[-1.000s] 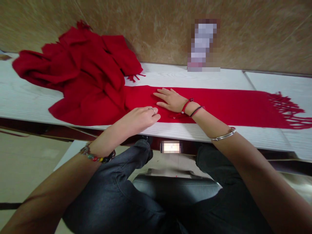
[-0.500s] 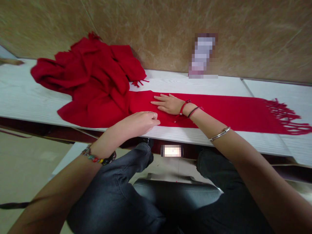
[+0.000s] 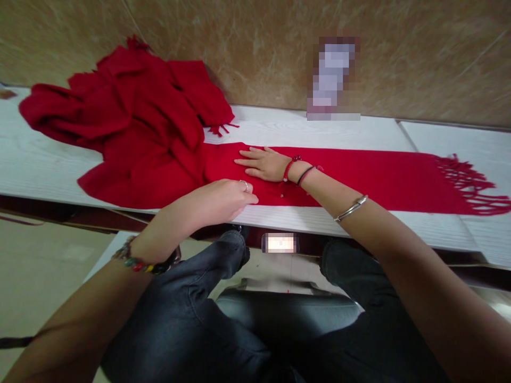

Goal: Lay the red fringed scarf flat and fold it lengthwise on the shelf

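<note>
A red scarf (image 3: pixel 367 178) stretches along the white bench top, flat on the right with its fringe at the far right end. On the left it becomes a loose, crumpled heap with more fringe showing at the back. My right hand (image 3: pixel 265 164) lies flat on the smooth part, fingers spread and pointing left. Just in front of it, my left hand (image 3: pixel 229 197) is closed in a pinch on the scarf's near edge. The thumb and the pinched cloth are partly hidden beneath the fingers.
The narrow white bench top (image 3: pixel 263 125) runs against a brown marbled wall (image 3: pixel 255 53). A blurred-out upright item (image 3: pixel 333 74) leans on the wall. Below the front edge are my knees, a dark stool seat (image 3: pixel 287 314) and a small blurred-out bright rectangle (image 3: pixel 280 243).
My right hand has slid slightly left over the cloth. The left hand keeps its pinch at the near edge. The whole view has shifted a little.
</note>
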{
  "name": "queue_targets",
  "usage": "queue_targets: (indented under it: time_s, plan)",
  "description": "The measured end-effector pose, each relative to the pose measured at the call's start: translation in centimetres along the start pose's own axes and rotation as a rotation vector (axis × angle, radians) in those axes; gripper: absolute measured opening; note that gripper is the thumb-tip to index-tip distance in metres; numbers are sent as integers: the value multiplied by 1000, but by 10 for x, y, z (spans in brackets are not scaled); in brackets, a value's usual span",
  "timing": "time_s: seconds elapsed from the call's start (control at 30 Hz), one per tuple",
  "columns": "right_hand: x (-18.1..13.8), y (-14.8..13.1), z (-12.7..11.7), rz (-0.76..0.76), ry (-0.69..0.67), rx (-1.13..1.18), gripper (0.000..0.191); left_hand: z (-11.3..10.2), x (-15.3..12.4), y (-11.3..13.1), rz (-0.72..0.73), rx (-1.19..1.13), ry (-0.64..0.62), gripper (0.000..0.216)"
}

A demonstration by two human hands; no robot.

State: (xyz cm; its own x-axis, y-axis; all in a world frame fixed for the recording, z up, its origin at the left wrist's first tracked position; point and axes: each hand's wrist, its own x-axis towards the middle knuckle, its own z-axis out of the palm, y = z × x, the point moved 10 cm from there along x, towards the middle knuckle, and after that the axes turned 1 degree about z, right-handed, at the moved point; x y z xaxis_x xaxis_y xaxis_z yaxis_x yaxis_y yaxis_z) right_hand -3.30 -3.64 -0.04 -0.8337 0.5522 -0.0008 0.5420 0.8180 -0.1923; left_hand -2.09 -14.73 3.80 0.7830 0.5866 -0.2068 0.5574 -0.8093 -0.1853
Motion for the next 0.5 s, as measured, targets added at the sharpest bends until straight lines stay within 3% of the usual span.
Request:
queue_targets:
  time_s: [0.17, 0.3, 0.4, 0.5]
  plan:
    - [10, 17, -5, 95, 30, 22, 54, 4, 2, -16, -93, -63, 89, 28]
    - [4, -3, -22, 45, 82, 34, 56, 8, 2, -41, -300, -123, 162, 29]
    - [1, -20, -20, -50, 46, 15, 54, 12, 1, -42, -322, -124, 135, 30]
    - [2, -21, -6, -55, -19, 2, 54, 15, -3, -35, -296, -61, 108, 31]
